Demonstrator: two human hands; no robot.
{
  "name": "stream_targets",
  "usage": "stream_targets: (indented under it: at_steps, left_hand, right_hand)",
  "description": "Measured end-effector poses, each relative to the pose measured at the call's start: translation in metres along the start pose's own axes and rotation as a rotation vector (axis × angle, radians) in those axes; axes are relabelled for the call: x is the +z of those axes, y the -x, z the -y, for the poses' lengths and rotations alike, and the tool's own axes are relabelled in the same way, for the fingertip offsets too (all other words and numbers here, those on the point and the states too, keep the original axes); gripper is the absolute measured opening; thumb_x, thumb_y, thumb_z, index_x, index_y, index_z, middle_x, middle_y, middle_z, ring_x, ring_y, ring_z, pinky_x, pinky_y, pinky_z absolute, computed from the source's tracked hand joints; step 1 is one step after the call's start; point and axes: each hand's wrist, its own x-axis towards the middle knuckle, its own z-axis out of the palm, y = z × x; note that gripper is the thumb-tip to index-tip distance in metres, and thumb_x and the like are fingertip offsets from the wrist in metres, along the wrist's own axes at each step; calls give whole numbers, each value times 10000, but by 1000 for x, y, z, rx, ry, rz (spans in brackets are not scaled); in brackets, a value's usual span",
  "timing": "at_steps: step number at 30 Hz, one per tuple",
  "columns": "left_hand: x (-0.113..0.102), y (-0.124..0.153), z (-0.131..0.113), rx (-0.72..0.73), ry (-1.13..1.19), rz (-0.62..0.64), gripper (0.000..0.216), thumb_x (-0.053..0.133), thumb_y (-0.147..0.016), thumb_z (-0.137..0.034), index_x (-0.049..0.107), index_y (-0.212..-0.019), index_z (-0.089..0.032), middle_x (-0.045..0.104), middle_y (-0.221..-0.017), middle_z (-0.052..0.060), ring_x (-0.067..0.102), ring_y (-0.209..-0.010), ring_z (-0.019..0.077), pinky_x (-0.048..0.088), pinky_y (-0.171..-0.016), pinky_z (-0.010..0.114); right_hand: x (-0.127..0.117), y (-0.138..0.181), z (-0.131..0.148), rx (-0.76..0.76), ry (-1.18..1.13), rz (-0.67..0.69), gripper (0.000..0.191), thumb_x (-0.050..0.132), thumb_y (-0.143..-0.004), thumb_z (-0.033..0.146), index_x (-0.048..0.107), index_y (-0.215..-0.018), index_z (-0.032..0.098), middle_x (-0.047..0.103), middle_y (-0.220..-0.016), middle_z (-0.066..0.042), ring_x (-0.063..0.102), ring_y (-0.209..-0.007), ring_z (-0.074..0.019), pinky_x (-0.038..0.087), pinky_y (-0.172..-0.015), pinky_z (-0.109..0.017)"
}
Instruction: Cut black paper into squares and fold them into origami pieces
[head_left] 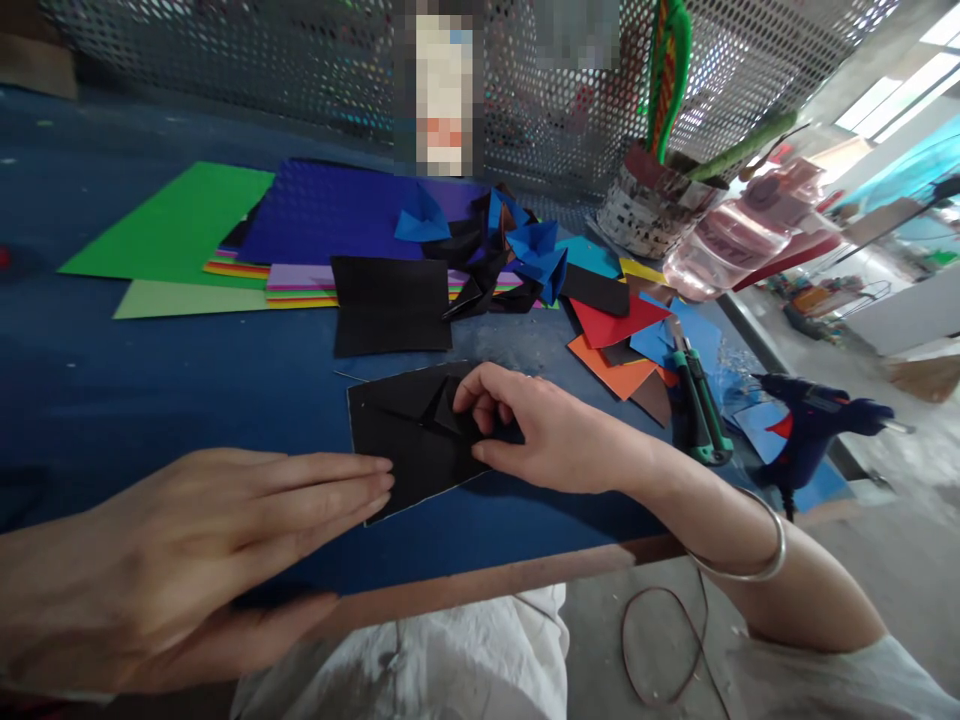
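A partly folded black paper sheet [405,440] lies on the blue table [187,390] near its front edge. My left hand [225,520] lies flat, fingers stretched together, with its fingertips pressing the sheet's left lower edge. My right hand [540,430] rests on the sheet's right side, thumb and curled fingers pinching a raised fold of the black paper. A silver bangle [750,560] circles my right wrist.
Behind lie a second black sheet [390,300], a stack of coloured paper [247,240], folded blue and black pieces [517,260] and coloured scraps [622,340]. A green utility knife [697,400] and a blue glue gun [810,425] sit at right. A perforated metal screen stands behind.
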Motion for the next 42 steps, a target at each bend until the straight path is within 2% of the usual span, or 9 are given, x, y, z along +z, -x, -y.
stream_targets:
  at_steps: [7, 10, 13, 17, 20, 28, 34, 38, 42]
  left_hand:
    - [-19, -32, 4, 141, 45, 91, 545, 676, -940, -354, 697, -1482, -409, 839, -1291, 20, 809, -1140, 283, 699, -934, 376]
    - [-27, -44, 3, 355, 10, 97, 523, 656, -965, -257, 700, -1480, -338, 830, -1323, -1, 822, -1107, 209, 668, -951, 263]
    - [-30, -50, -2, 359, -47, 60, 364, 608, -1020, -251, 770, -1346, -273, 837, -1308, 1, 814, -1115, 179, 634, -966, 222]
    - [-29, -53, -7, 346, -54, 40, 309, 535, -1076, -230, 795, -1243, -240, 864, -1192, 35, 817, -1039, 183, 639, -849, 234]
    - [-29, -55, -6, 354, -23, 7, 306, 569, -1059, -217, 782, -1273, -274, 867, -1165, 9, 818, -1041, 188, 644, -835, 237]
    - [-20, -56, -3, 273, -3, -99, 275, 550, -1083, -206, 752, -1264, -253, 841, -1209, 40, 815, -1034, 189, 644, -819, 230]
    - [-13, -60, 8, 119, 120, -115, 345, 638, -1004, -239, 778, -1296, -359, 803, -1286, 6, 804, -1069, 216, 651, -957, 271]
    - [-12, -66, 9, -41, 210, -238, 367, 640, -1003, -320, 747, -1345, -395, 728, -1401, 18, 733, -1250, 271, 617, -1103, 365]
    - [-12, -76, 8, -220, 409, -259, 441, 716, -958, -394, 690, -1398, -367, 677, -1456, 57, 731, -1228, 279, 687, -900, 308]
  right_hand:
    - [-2, 1, -13, -120, -116, 12, 344, 654, -878, 66, 592, -1180, 217, 670, -953, 25, 626, -851, -141, 512, -785, -294]
    - [-1, -2, -20, -235, -65, -195, 303, 587, -942, 98, 608, -1223, 210, 686, -1085, -40, 660, -959, -176, 560, -851, -337]
    - [2, -6, -22, -399, 174, -336, 442, 470, -947, 15, 632, -1309, 209, 669, -1297, -121, 627, -1238, -256, 530, -1072, -472]
    - [5, -8, -21, -463, 375, -213, 623, 396, -950, -51, 624, -1457, 229, 612, -1506, -133, 558, -1366, -297, 484, -1149, -559]
    - [7, -9, -22, -465, 412, -184, 499, 441, -1009, -4, 686, -1372, 235, 612, -1513, -133, 554, -1357, -303, 500, -1137, -555]
    - [6, -9, -23, -482, 328, -253, 190, 602, -1050, 79, 713, -1077, 231, 736, -1215, -89, 631, -1185, -255, 506, -1044, -468]
    - [10, -7, -18, -560, 316, -338, 189, 555, -1079, 95, 698, -1061, 217, 776, -1118, -81, 671, -1101, -238, 511, -965, -431]
    - [11, -7, -16, -605, 370, -389, 231, 528, -1076, 75, 709, -1065, 218, 792, -1092, -78, 681, -1071, -229, 517, -944, -409]
    - [12, -7, -12, -672, 457, -413, 258, 506, -1088, 68, 721, -1059, 208, 809, -1065, -70, 689, -1073, -217, 498, -951, -381]
